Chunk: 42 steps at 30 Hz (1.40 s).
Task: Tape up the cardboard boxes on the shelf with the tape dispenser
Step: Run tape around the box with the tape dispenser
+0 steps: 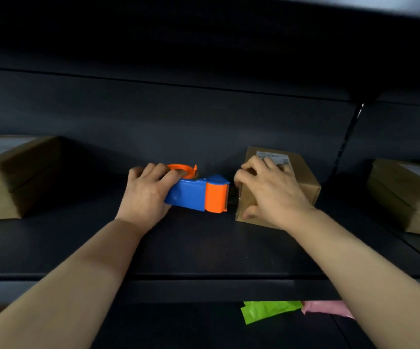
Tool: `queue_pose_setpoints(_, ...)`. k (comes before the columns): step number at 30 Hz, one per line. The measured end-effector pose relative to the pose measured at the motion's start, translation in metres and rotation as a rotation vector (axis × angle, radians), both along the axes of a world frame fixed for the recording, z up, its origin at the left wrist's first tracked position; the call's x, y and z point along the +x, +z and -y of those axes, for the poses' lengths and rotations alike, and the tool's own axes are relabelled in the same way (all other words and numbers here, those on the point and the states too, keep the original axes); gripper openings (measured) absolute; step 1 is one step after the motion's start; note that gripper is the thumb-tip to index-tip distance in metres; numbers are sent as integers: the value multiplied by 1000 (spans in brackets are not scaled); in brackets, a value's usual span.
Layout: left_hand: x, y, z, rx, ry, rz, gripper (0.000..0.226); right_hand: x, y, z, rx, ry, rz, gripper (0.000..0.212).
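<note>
Wraps left grip [145, 195] fully round the handle of the likely light, rigid tape dispenser [193, 196], just left of the small cardboard box [304, 177] with teeth nearly touching it, and clamps right grip [272, 195], fingers curled, over that probably light, dentable box's top edge.

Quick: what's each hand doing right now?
Left hand: grips the blue-and-orange tape dispenser.
Right hand: holds the small cardboard box, fingers curled over its top.

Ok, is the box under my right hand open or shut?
Shut: the small cardboard box shows a flat top with a white label, the right hand holding it. Taped or not, cannot tell.
</note>
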State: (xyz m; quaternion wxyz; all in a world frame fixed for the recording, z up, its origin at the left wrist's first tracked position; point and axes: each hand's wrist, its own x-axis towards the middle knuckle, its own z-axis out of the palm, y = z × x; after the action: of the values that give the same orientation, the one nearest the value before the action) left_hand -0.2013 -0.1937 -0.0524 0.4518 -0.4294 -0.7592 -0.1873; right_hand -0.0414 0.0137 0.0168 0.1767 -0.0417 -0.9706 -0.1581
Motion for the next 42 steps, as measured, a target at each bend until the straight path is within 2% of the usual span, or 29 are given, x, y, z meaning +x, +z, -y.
queue_pose_setpoints(3,3,0,-4,-21,-13,-16,56,2,2,-3,-52,59,-53,44)
queue_pose_setpoints(6,5,2,-9,-20,1,-11,60,2,-3,-7,-36,117,-132,37)
queue_pose_setpoints(13,5,5,-14,-36,34,-18,64,1,-14,-13,17,176,-303,32)
queue_pose_setpoints(19,4,6,-24,-39,53,-30,67,-4,-20,-8,-39,146,-468,45)
queue_pose_setpoints(23,5,3,-26,-58,32,-49,69,-9,-29,1,-156,114,-557,43)
queue_pose_setpoints(25,3,3,-21,-73,1,-59,68,-8,-32,0,-224,141,-549,41)
queue_pose_setpoints(30,9,7,-19,-129,-103,-128,49,7,-34,-20,-463,274,-496,43)
queue_pose_setpoints(33,1,9,-12,-97,-38,-50,48,11,-30,-24,-531,309,-470,41)
queue_pose_setpoints(37,-16,6,8,-1,116,50,55,14,-28,-33,-568,307,-458,43)
queue_pose_setpoints(39,-12,6,6,-15,143,49,70,19,-24,-35,-604,304,-424,47)
queue_pose_setpoints(42,-7,7,-2,-12,129,23,77,27,-17,-38,-560,242,-288,66)
